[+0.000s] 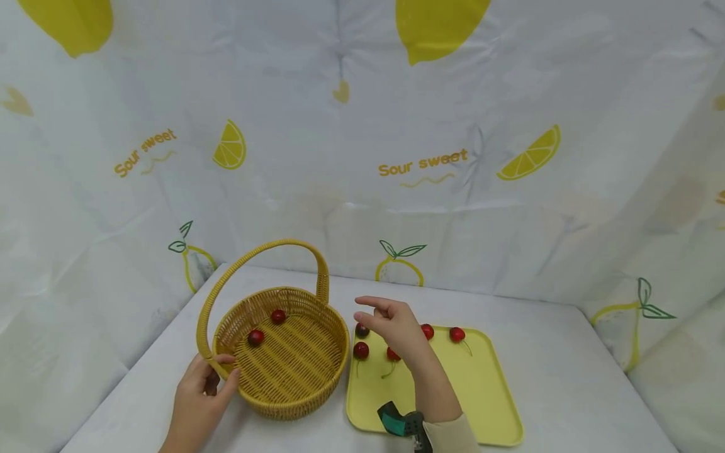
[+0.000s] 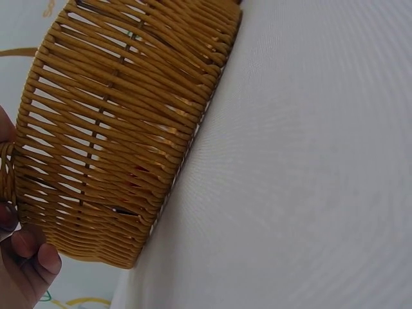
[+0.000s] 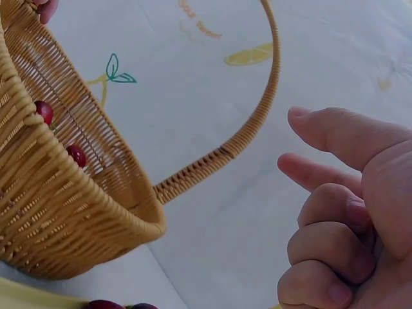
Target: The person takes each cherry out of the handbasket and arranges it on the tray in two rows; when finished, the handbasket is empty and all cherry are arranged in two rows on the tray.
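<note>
My left hand [image 1: 199,393] pinches the rim of the woven basket [image 1: 286,409] where its tall handle joins. In the left wrist view the fingertips [image 2: 48,257] lie against the wickerwork. Two dark red cherries, one nearer [image 1: 256,338] and one farther back [image 1: 278,316], lie inside the basket. My right hand [image 1: 399,327] is above the yellow tray's left back part and holds nothing. Its thumb and index finger stretch toward the basket, apart from each other, while the other fingers curl in. Several cherries [image 1: 360,350] lie on the tray [image 1: 453,402], some partly hidden by the hand.
A white cloth covers the table [image 1: 555,377], and a lemon-print curtain [image 1: 317,151] rises behind it. The arched basket handle [image 1: 289,242] stands upright at the back left. The basket sits close beside the tray's left edge.
</note>
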Action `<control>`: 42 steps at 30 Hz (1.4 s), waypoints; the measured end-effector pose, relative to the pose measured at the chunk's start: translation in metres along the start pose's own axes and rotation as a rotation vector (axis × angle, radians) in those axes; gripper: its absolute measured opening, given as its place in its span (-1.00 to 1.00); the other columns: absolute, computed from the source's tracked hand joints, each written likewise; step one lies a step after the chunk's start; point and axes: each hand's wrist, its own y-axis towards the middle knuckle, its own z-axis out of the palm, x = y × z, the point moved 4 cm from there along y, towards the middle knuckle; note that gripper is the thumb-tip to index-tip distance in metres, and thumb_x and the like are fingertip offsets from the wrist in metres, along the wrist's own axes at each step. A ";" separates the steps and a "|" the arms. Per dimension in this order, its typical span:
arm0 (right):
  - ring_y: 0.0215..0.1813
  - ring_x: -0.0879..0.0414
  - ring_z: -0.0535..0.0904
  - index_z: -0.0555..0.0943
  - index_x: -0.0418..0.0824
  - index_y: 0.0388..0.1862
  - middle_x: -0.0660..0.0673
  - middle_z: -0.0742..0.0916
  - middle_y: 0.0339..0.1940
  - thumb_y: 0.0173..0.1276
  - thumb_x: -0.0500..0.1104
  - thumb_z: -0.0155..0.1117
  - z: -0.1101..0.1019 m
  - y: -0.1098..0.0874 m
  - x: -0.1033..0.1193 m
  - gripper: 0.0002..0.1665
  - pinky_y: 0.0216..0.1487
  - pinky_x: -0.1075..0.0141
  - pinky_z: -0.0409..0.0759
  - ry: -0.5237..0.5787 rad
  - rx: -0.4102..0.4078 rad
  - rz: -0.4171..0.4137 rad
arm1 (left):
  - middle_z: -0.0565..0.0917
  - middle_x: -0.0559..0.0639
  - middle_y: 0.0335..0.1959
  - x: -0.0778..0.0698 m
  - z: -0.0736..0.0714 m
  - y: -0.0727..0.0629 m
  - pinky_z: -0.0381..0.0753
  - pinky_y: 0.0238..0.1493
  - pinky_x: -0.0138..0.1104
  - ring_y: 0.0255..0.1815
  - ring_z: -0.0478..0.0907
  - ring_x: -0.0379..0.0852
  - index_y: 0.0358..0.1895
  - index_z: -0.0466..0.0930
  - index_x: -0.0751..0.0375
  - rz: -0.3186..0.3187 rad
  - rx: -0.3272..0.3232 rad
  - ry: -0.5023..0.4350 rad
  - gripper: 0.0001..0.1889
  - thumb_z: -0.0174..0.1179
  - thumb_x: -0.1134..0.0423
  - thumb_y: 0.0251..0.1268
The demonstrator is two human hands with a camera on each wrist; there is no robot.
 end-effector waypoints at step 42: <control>-0.10 0.05 0.57 0.62 -0.30 0.19 -0.22 0.68 0.04 0.50 -0.16 0.25 0.169 0.108 -0.036 -0.63 -0.08 0.19 0.53 -0.394 0.307 0.147 | 0.49 -0.10 -0.19 0.001 0.002 0.003 0.32 -0.53 -0.45 -0.50 0.34 -0.09 -0.13 0.64 0.11 0.141 -0.022 -0.089 -0.65 0.43 0.59 0.10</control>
